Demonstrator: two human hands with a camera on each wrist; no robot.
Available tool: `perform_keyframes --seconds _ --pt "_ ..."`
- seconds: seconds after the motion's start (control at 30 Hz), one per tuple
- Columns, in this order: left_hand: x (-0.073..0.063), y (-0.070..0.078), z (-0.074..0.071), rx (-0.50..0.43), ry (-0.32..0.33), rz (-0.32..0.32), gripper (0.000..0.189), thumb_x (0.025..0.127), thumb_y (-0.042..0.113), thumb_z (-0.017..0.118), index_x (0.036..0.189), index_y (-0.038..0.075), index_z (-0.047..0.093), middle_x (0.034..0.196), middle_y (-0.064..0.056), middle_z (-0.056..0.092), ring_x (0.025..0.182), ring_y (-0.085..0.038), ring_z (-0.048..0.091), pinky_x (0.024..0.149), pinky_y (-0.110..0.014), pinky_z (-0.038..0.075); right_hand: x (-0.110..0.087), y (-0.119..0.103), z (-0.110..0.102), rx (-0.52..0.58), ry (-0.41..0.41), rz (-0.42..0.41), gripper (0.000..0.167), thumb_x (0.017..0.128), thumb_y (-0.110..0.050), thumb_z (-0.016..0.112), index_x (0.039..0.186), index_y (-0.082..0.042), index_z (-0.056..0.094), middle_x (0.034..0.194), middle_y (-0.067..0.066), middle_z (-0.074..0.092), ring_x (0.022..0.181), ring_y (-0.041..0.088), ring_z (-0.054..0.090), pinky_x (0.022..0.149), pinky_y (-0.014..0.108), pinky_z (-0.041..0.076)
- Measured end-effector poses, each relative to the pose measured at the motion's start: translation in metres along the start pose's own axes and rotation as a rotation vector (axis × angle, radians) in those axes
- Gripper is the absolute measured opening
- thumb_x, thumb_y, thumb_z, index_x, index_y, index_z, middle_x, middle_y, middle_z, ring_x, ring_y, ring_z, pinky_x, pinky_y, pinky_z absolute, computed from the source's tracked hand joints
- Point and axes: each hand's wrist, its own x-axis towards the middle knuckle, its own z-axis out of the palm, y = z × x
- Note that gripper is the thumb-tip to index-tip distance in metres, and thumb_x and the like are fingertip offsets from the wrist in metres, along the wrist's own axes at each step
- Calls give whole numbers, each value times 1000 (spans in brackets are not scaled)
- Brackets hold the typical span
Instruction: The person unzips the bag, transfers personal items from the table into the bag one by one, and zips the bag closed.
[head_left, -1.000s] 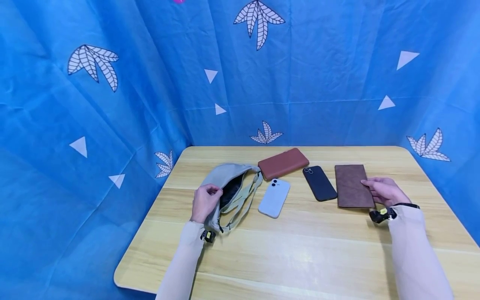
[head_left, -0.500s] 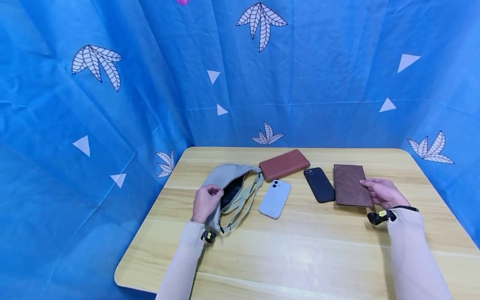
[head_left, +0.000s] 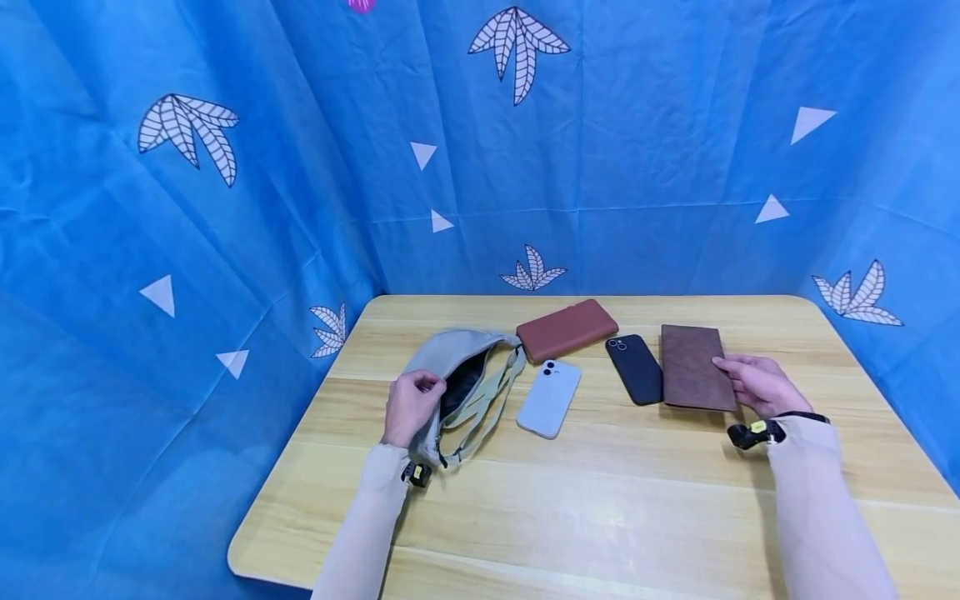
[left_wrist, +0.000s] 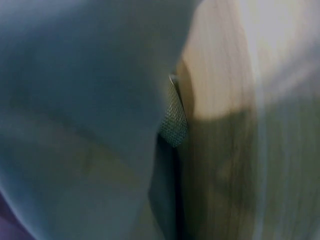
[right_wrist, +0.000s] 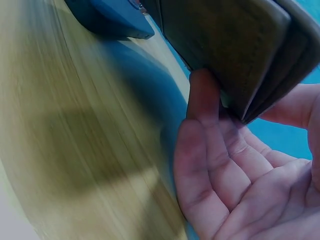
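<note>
At the left of the table lies a grey-green waist bag with its mouth open and its dark lining showing. My left hand pinches the near edge of that mouth; in the left wrist view the bag's fabric fills most of the frame and hides the fingers. On the right, my right hand grips the right edge of a dark brown wallet, thumb on top. The right wrist view shows fingers under the wallet, which is raised off the wood and has layered edges.
A black phone lies just left of the brown wallet. A white phone is beside the bag's straps. Behind them rests a reddish-brown wallet. The wooden table meets a blue curtain at the back.
My right hand has moved a little left with the brown wallet, which now covers part of the black phone's right edge. The left hand and the bag stay in place.
</note>
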Motion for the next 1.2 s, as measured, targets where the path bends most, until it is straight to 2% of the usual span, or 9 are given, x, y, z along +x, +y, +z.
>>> perform_keyframes --seconds 0.1,0.17,0.33,0.53,0.77,1.2 --pt "-1 0 0 3 1 1 10 86 24 75 85 15 80 78 -2 76 70 -13 66 69 -32 51 1 0 1 -6 -6 -8 54 108 -30 53 147 1 33 91 -23 68 86 -4 68 79 20 58" --pt "-1 -1 0 4 -1 2 10 86 24 75 85 15 80 79 -2 76 70 -13 66 69 -32 51 3 1 2 -3 -13 -14 55 108 -30 53 147 2 32 93 -24 68 88 -5 68 80 20 58" --pt "0 -2 0 7 -3 4 10 86 24 75 85 15 80 79 -2 76 70 -13 66 69 -32 51 6 3 3 48 -9 -14 34 107 -28 55 130 -8 42 90 -20 71 85 -2 70 78 21 59" --pt "-1 -2 0 7 -2 4 10 86 25 75 85 16 79 79 -1 76 70 -14 66 69 -33 51 6 2 6 58 -19 -22 29 107 -27 55 126 -9 44 91 -21 70 86 -3 69 78 20 58" --pt "-1 -2 1 15 -3 -9 10 86 25 75 86 16 80 80 -1 77 71 -13 66 69 -32 51 5 0 10 97 -27 -26 13 107 -24 57 115 -15 52 88 -17 69 82 0 68 76 21 58" --pt "-2 2 0 29 -10 -25 10 86 26 75 86 16 80 81 -2 76 73 -15 66 70 -33 50 7 -7 23 46 -5 -24 34 106 -28 59 129 -8 43 89 -18 67 81 -1 66 73 20 57"
